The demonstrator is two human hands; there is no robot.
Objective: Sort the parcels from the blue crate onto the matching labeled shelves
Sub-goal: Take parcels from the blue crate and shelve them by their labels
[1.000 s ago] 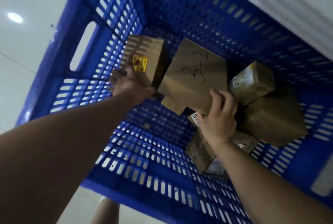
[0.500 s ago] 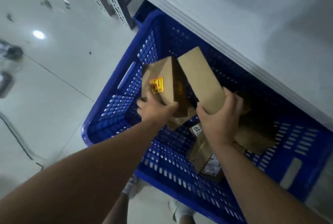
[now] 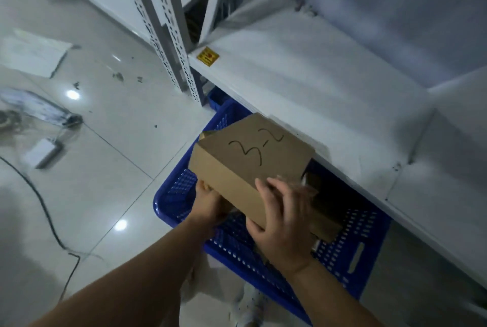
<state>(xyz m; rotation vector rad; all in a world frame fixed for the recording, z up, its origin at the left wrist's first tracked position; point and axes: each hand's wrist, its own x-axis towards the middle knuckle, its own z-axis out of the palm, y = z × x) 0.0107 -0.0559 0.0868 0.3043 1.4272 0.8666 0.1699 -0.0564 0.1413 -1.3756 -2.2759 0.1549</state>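
A brown cardboard parcel (image 3: 245,166) with "3-2" handwritten on top hangs above the blue crate (image 3: 174,197), close to the front edge of a white shelf (image 3: 316,76). My right hand (image 3: 284,221) grips its near corner, fingers over the top. My left hand (image 3: 208,201) sits beneath its left end and holds a second, smaller parcel (image 3: 206,135), which is almost fully hidden behind the big one. Other brown parcels (image 3: 326,224) lie in the crate, partly in shadow under the shelf.
Perforated grey shelf uprights (image 3: 168,37) stand at the shelf's left end, and a yellow sticker (image 3: 207,56) marks the shelf corner. A black cable (image 3: 44,208), a power adapter (image 3: 42,152) and a paper sheet (image 3: 31,55) lie on the tiled floor.
Both hands have lifted their parcels up out of the crate. The "3-2" parcel has turned so its marked face shows, and the view has risen to take in the shelf.
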